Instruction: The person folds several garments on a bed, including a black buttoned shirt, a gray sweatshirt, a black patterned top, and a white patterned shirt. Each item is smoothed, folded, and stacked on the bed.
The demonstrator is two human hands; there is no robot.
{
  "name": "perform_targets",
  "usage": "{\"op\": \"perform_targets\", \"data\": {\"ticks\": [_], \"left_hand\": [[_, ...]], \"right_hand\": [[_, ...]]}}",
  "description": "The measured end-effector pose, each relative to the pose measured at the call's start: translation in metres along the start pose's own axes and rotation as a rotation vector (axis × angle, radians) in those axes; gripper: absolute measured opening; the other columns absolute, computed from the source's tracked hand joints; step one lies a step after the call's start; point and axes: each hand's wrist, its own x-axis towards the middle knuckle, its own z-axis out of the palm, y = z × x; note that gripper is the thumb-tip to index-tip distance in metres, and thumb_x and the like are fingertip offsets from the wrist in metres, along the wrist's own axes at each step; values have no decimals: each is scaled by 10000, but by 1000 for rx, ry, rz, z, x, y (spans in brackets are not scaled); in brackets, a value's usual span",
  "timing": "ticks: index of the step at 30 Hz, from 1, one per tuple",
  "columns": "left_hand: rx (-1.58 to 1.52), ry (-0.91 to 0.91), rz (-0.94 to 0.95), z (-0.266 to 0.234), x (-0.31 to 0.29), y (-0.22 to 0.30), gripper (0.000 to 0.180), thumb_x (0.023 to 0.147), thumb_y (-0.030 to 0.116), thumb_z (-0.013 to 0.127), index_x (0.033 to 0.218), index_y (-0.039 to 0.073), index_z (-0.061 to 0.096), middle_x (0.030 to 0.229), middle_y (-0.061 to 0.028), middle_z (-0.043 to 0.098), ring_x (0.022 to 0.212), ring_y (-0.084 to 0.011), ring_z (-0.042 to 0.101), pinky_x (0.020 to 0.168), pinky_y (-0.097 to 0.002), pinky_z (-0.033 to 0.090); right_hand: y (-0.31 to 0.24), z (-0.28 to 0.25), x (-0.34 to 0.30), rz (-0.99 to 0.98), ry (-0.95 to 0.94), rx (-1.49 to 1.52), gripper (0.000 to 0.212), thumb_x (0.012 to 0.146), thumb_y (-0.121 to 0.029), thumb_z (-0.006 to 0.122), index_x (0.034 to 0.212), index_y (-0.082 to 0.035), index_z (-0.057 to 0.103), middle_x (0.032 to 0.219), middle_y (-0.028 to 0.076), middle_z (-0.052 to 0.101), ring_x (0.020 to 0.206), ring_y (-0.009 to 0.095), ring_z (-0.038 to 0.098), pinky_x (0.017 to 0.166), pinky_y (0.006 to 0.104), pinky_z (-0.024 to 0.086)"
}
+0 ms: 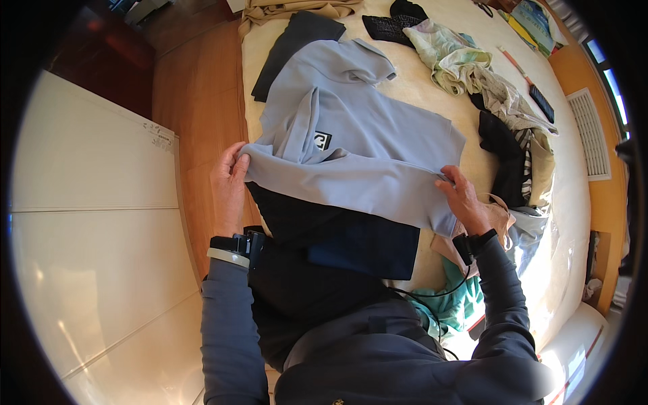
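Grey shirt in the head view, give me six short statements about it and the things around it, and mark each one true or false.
1. The left hand holds the grey shirt. True.
2. The right hand is clear of the grey shirt. False: it grips the cloth too.
3. The grey shirt is plain all over. False: it bears a black-and-white patch.
4. A navy cloth lies on the near side of the grey shirt. True.
5. Nothing lies to the shirt's right. False: a black-headed brush lies there.
6. A black strap circles the right wrist. True.
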Motion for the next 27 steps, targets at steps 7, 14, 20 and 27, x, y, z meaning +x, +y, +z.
{"op": "perform_targets", "data": {"ticks": [7, 14, 20, 27], "left_hand": [[100, -152, -191, -23, -6, -48, 251, 1022, 146, 752, 1215, -10, 722, 1027, -18, 698, 948, -125, 630, 888, -262, 509], [-46, -65, -80, -14, -6, -40, 189, 1061, 175, 722, 1131, 1, 742, 968, 25, 674, 911, -85, 580, 838, -258, 482], [103, 45, 6, -21, -15, -6, 202, 1082, 192, 695, 1140, 3, 738, 976, 29, 677, 904, -76, 576, 836, -248, 481], [158, -73, -109, -48, -51, -44, 164, 1046, 118, 703, 1146, -10, 728, 947, 2, 681, 908, -104, 605, 854, -261, 488]], "right_hand": [[4, 26, -45, -97, 280, -469, 649, 863, -87, 771, 1464, -2, 538, 1497, 212, 532, 1348, 459, 505, 1162, 536, 380], [-15, 65, -73, -503, 3, -506, 431, 835, -31, 730, 1253, -62, 633, 1230, 142, 609, 1158, 346, 590, 1046, 475, 426], [-22, 29, -62, -574, 1, -501, 323, 794, 50, 645, 1091, -76, 671, 976, 101, 599, 988, 326, 606, 957, 452, 441], [-49, 3, -95, -378, -425, -416, 287, 931, -71, 739, 1215, -71, 694, 1145, 123, 644, 1127, 354, 601, 983, 448, 456]]}}
